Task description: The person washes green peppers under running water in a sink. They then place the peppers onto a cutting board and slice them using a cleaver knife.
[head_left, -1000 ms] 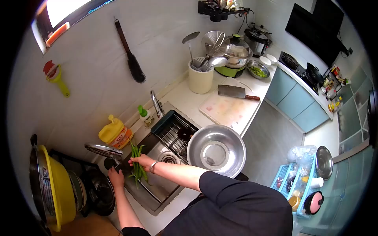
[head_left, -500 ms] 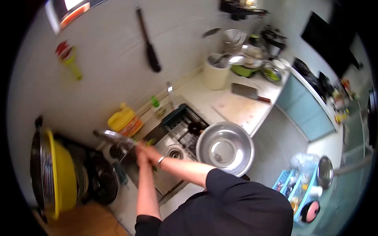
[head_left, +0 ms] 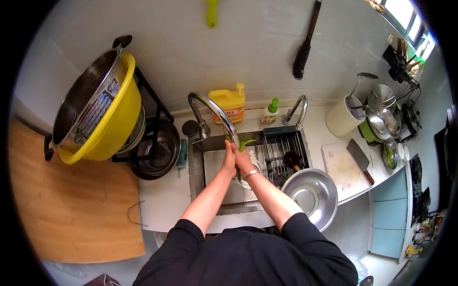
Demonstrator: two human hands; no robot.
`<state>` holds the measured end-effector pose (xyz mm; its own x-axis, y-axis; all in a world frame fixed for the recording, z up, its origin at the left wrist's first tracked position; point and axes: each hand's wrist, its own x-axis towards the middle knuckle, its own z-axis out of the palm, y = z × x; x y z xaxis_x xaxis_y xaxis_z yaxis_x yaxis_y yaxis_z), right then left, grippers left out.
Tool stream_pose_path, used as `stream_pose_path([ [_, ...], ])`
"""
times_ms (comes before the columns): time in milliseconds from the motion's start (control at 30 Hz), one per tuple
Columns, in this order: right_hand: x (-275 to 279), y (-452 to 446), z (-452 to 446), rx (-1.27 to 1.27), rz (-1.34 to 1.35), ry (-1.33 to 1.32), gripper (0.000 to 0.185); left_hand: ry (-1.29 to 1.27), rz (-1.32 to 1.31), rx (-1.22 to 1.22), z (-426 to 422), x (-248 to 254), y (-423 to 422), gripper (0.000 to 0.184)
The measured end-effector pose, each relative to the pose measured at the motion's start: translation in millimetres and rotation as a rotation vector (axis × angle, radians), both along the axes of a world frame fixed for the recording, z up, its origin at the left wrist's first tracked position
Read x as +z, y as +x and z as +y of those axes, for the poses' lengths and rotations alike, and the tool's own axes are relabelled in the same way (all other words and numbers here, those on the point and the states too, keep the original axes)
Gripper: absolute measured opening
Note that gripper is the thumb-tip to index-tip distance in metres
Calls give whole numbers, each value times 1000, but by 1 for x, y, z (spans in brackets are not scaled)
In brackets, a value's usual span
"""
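Observation:
Both hands are together over the sink point(head_left: 210, 188), under the curved chrome faucet point(head_left: 219, 112). My right hand point(head_left: 244, 162), with a bracelet at the wrist, is closed around green vegetable stalks point(head_left: 245, 143); their tips stick out above the fingers and a bit shows below. Pressed against its left side is my left hand point(head_left: 229, 159), its fingers partly hidden by the faucet, also closed on the stalks. To the right, a dark rack point(head_left: 272, 152) sits across the sink, and a steel bowl point(head_left: 329, 190) rests beside it.
Behind the sink stand a yellow jug point(head_left: 227, 102), a green-topped bottle point(head_left: 270, 112) and a second faucet point(head_left: 300, 107). A cleaver point(head_left: 358, 155) lies on a cutting board point(head_left: 338, 167) at right. A yellow basin point(head_left: 112, 119) and dark pot point(head_left: 162, 152) are at left.
My left hand has left the faucet area and joined my right hand on the stalks. Both are now under the faucet. The view has turned left, so the scene appears shifted and rotated.

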<state>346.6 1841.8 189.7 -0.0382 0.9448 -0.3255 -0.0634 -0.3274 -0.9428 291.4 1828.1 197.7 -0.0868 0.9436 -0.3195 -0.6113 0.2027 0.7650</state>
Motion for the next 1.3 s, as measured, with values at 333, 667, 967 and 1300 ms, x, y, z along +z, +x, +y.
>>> stream_pose_path([
  [333, -28, 10, -4, 296, -591, 435, 20, 246, 568, 120, 29, -43, -15, 44],
  [667, 20, 25, -21, 469, -348, 149, 18, -125, 180, -50, 71, 4, -53, 38],
  [967, -12, 33, 29, -386, 646, -90, 17, -69, 583, -11, 0, 8, -61, 36],
  [1300, -4, 4, -5, -421, 625, -76, 30, -257, -429, 331, 30, -43, -3, 28],
])
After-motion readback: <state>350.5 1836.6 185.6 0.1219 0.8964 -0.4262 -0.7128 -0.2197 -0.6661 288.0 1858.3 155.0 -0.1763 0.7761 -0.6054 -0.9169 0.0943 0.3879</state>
